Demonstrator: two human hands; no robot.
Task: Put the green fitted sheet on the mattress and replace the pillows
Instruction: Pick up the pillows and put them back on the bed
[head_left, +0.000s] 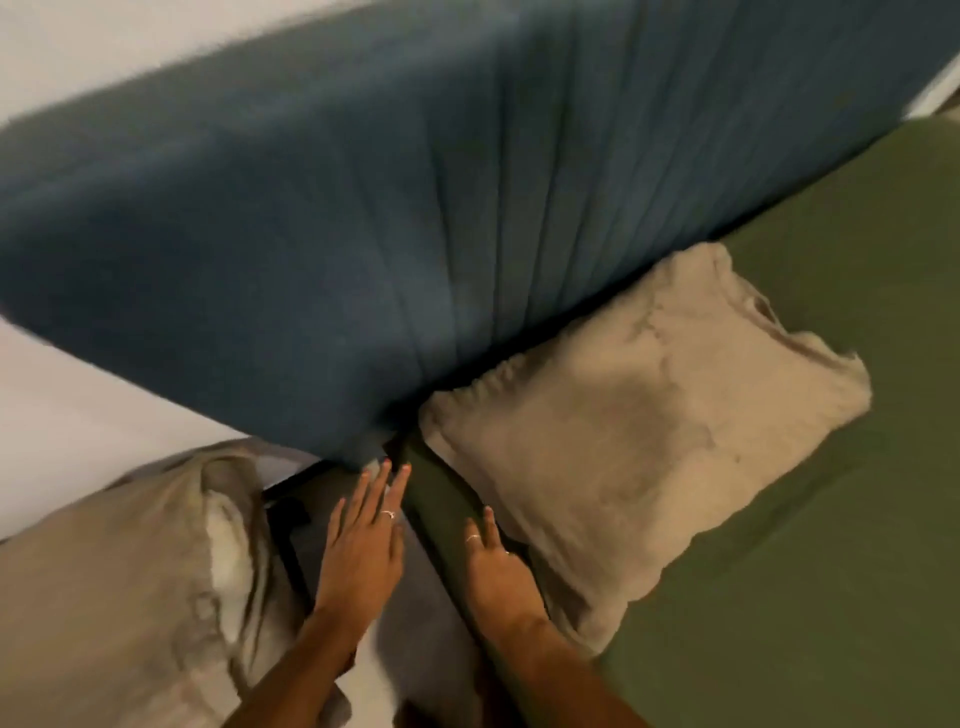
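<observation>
The green fitted sheet (831, 467) covers the mattress on the right. A beige pillow (649, 410) lies on it against the blue headboard (363, 218). My right hand (493, 566) rests flat with straight fingers on the sheet's side edge, next to that pillow's near corner. My left hand (363, 540) reaches with straight fingers toward the mattress corner by the headboard's lower end and holds nothing. A second beige pillow (130, 597) lies off the bed at the lower left.
A white wall (93, 52) stands behind the headboard. Dark bed frame parts (291, 540) and grey floor (415, 613) show between the left pillow and the mattress. The picture is motion-blurred.
</observation>
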